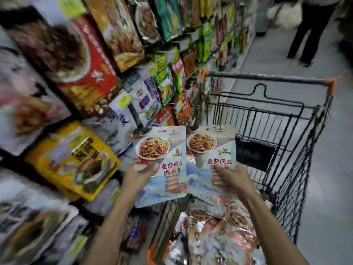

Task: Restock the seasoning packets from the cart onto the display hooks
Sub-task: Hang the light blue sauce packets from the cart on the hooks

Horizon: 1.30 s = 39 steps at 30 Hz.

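Aisle [267, 60]; left hand [137, 175], right hand [232, 177] grip 鱼香肉丝 packets [164, 155].

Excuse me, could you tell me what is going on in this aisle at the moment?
A person is restocking seasoning packets. The left hand grips the left packet and the right hand grips the matching right packet, held side by side above the cart. A pile of packets lies in the cart below. The display of hanging packets stands to the left; neither held packet is on a hook yet.
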Motion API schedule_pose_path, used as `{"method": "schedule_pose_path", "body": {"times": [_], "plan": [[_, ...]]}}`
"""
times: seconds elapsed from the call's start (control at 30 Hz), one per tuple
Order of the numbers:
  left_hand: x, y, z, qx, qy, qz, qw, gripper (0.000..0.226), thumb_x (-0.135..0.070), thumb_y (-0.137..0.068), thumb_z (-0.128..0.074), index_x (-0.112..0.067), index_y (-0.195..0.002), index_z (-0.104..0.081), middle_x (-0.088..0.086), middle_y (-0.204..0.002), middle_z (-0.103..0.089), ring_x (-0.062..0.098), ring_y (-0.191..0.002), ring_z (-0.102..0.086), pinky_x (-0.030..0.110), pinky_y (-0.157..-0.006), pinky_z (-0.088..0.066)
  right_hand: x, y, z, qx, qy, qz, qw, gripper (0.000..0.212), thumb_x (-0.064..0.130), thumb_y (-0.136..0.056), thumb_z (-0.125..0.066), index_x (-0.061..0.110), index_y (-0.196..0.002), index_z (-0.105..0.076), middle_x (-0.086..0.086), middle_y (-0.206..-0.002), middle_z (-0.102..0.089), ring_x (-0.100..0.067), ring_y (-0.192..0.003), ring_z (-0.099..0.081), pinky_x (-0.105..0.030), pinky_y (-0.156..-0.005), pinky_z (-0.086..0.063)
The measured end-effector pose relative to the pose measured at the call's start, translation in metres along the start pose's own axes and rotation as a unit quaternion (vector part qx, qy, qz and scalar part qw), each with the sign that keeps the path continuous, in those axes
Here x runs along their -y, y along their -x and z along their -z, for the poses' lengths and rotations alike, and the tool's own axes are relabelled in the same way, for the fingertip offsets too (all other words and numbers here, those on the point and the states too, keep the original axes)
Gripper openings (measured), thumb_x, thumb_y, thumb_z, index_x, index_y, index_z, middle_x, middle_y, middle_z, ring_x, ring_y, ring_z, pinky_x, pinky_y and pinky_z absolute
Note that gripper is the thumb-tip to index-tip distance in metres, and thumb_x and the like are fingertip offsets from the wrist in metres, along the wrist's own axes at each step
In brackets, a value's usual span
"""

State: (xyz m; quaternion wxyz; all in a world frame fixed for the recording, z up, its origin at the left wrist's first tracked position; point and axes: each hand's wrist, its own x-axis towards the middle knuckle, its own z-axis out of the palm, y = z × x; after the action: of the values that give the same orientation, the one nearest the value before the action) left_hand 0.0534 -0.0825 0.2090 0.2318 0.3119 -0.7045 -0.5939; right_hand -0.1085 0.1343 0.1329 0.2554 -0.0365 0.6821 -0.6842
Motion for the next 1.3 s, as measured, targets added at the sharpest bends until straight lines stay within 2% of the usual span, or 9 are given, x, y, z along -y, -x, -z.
{"method": "schedule_pose_path", "body": {"times": [0.27,0.37,0.47,0.6,0.7,0.77,0.83,1.0,1.3], "plan": [[-0.086,0.143,0.16,-0.194,0.033,-0.089,0.976,0.012,-0.01,-0.078,-0.073,-0.004,-0.069,-0.07,-0.001,-0.069,-0.069,0.01,-0.065,-0.061,0.02,-0.059,-0.049,0.092,0.12,-0.121,0.205,0.008,0.103,0.973,0.033,0.035,-0.067,-0.077,0.004,-0.076,-0.07,-0.014,-0.069,-0.073,-0.03,-0.063,-0.071,-0.04,-0.056,-0.057],[-0.104,0.197,0.212,-0.256,0.046,-0.106,0.96,0.023,-0.013,-0.078,-0.073,0.01,-0.078,-0.069,0.014,-0.079,-0.069,0.019,-0.077,-0.062,0.037,-0.073,-0.05,0.109,0.165,-0.167,0.27,0.016,0.153,0.951,0.033,0.028,-0.071,-0.077,-0.003,-0.077,-0.068,-0.015,-0.071,-0.071,-0.024,-0.061,-0.068,-0.036,-0.053,-0.057],[-0.118,0.242,0.253,-0.318,0.06,-0.119,0.939,0.021,-0.012,-0.078,-0.073,0.008,-0.078,-0.069,0.018,-0.082,-0.069,0.023,-0.077,-0.061,0.044,-0.073,-0.051,0.118,0.2,-0.211,0.337,0.018,0.166,0.927,0.026,0.028,-0.073,-0.077,0.004,-0.077,-0.069,-0.01,-0.07,-0.071,-0.021,-0.062,-0.068,-0.032,-0.053,-0.055],[-0.133,0.312,0.314,-0.407,0.03,-0.151,0.9,0.033,-0.013,-0.079,-0.071,-0.011,-0.047,-0.063,0.005,-0.057,-0.063,0.014,-0.06,-0.057,0.032,-0.059,-0.045,0.128,0.257,-0.287,0.429,0.044,0.195,0.881,0.033,0.028,-0.07,-0.078,-0.001,-0.079,-0.067,-0.01,-0.072,-0.071,-0.022,-0.062,-0.068,-0.035,-0.053,-0.055],[-0.133,0.358,0.348,-0.466,0.022,-0.163,0.869,0.037,-0.012,-0.08,-0.071,0.005,-0.052,-0.053,0.014,-0.063,-0.054,0.018,-0.064,-0.049,0.034,-0.06,-0.039,0.13,0.303,-0.335,0.502,0.035,0.188,0.843,0.023,0.035,-0.065,-0.078,0.014,-0.071,-0.071,-0.005,-0.069,-0.073,-0.016,-0.06,-0.069,-0.025,-0.044,-0.05],[-0.131,0.387,0.368,-0.512,0.007,-0.17,0.842,0.042,-0.018,-0.077,-0.072,-0.007,-0.047,-0.045,0.009,-0.056,-0.045,0.014,-0.057,-0.041,0.025,-0.052,-0.034,0.129,0.33,-0.362,0.537,0.031,0.191,0.821,0.02,0.035,-0.065,-0.077,0.017,-0.066,-0.068,-0.001,-0.065,-0.07,-0.012,-0.058,-0.067,-0.023,-0.046,-0.049],[-0.129,0.413,0.385,-0.544,-0.032,-0.161,0.823,0.048,-0.024,-0.076,-0.073,-0.02,-0.041,-0.041,0.004,-0.047,-0.038,0.012,-0.047,-0.035,0.02,-0.044,-0.028,0.126,0.355,-0.387,0.567,0.037,0.19,0.801,0.02,0.032,-0.068,-0.077,0.017,-0.068,-0.065,0.001,-0.063,-0.068,-0.009,-0.057,-0.064,-0.021,-0.047,-0.047],[-0.118,0.466,0.425,-0.603,-0.079,-0.131,0.783,0.052,-0.029,-0.077,-0.071,-0.021,-0.035,-0.041,-0.008,-0.037,-0.032,0.003,-0.036,-0.026,0.016,-0.039,-0.024,0.112,0.409,-0.438,0.631,0.059,0.139,0.761,0.017,0.023,-0.079,-0.076,0.014,-0.07,-0.063,0.001,-0.06,-0.065,-0.012,-0.052,-0.062,-0.023,-0.044,-0.048],[-0.107,0.492,0.464,-0.634,-0.082,-0.155,0.753,0.052,-0.019,-0.079,-0.071,-0.02,-0.032,-0.049,-0.01,-0.032,-0.036,-0.003,-0.034,-0.029,0.01,-0.036,-0.026,0.105,0.452,-0.486,0.621,0.059,0.087,0.776,0.012,0.024,-0.081,-0.075,0.016,-0.081,-0.067,-0.005,-0.066,-0.067,-0.023,-0.06,-0.066,-0.039,-0.057,-0.056]]}}
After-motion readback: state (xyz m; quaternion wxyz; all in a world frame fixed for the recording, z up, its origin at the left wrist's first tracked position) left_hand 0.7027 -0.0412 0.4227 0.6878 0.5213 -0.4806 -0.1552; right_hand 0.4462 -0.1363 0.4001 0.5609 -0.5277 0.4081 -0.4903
